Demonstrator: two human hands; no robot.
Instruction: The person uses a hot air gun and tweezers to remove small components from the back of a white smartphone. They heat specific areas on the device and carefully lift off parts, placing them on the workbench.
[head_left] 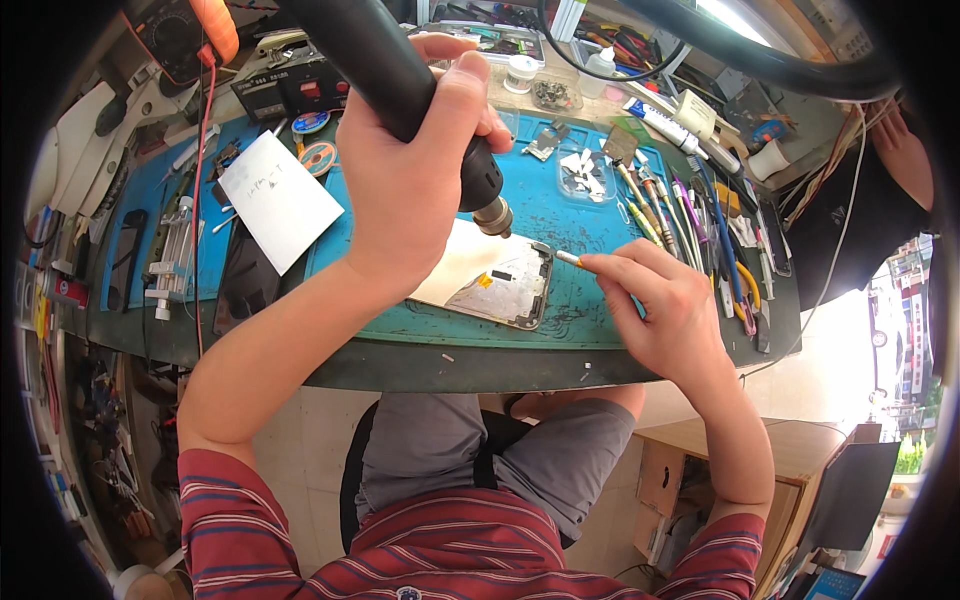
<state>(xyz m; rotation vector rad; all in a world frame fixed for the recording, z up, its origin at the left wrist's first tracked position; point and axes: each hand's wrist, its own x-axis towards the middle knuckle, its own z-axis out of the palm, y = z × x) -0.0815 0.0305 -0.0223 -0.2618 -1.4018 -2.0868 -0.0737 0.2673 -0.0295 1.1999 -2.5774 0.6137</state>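
My left hand (410, 170) is wrapped round the black body of a hot air gun (375, 65). Its metal nozzle (493, 217) points down, a little above the far edge of a phone housing (515, 298). The housing lies on a blue work mat (400, 325), its left part under a cream sheet (455, 255), with a small yellow piece (484, 280) at the sheet's edge. Right of the housing, my right hand (665, 305) pinches a thin white-and-yellow piece (568, 257), too small to make out its kind; its white tip points toward the housing, apart from it.
Pens and hand tools (690, 215) crowd the mat's right side. A clear tray of white scraps (587, 175) sits farther back. A white paper box (280, 200) and a metal clamp (175, 250) lie left. A black hose (760, 65) arches across the upper right. Another person's arm (903, 150) shows far right.
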